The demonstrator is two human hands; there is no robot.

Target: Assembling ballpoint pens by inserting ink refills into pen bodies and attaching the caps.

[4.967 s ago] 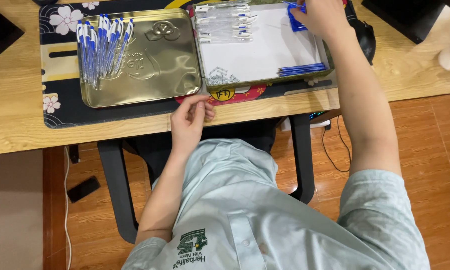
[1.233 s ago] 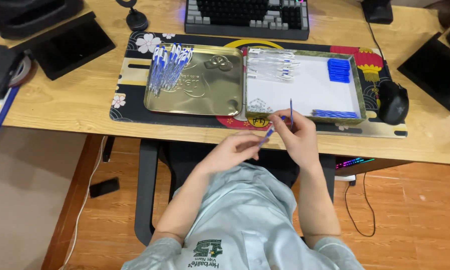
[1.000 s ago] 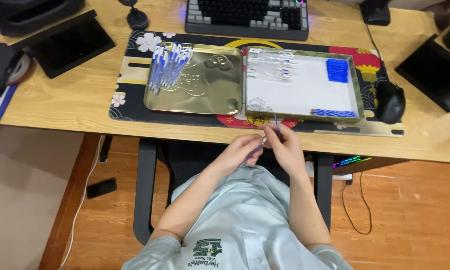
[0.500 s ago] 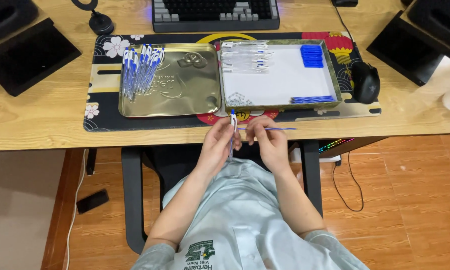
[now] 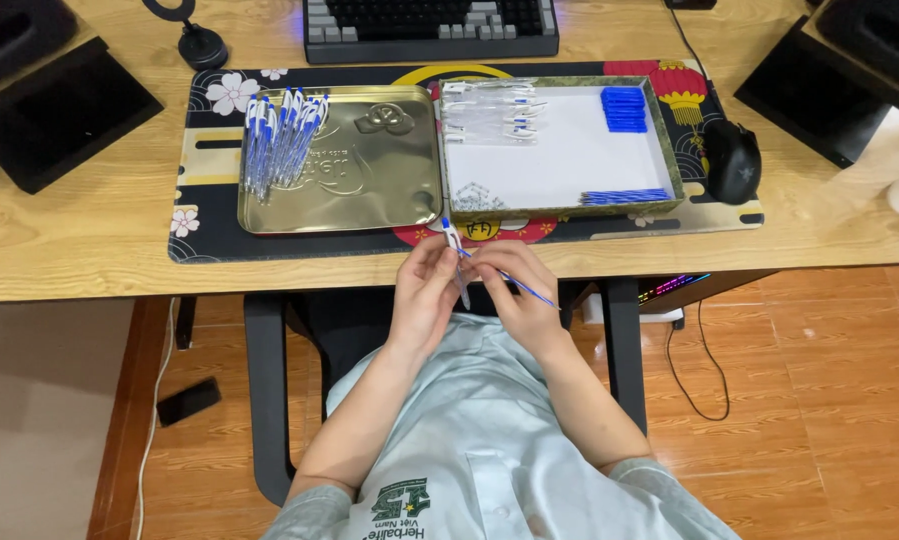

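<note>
the left hand (image 5: 424, 295) pinched a clear pen barrel (image 5: 456, 262) with a blue tip, held upright just below the desk edge (image 5: 89, 285). the right hand (image 5: 514, 290) had fingers closed on a thin blue refill (image 5: 514, 283), slanted with its upper end at the barrel. the step looked like feeding refill into barrel; the next move would call for lining the two up straight. beyond, on the patterned mat (image 5: 204, 215), the gold tin lid (image 5: 369, 170) held a bunch of finished pens (image 5: 279, 140); the white-lined tray (image 5: 559, 160) held empty barrels (image 5: 489, 110), blue caps (image 5: 624, 108) and spare refills (image 5: 624, 196).
</note>
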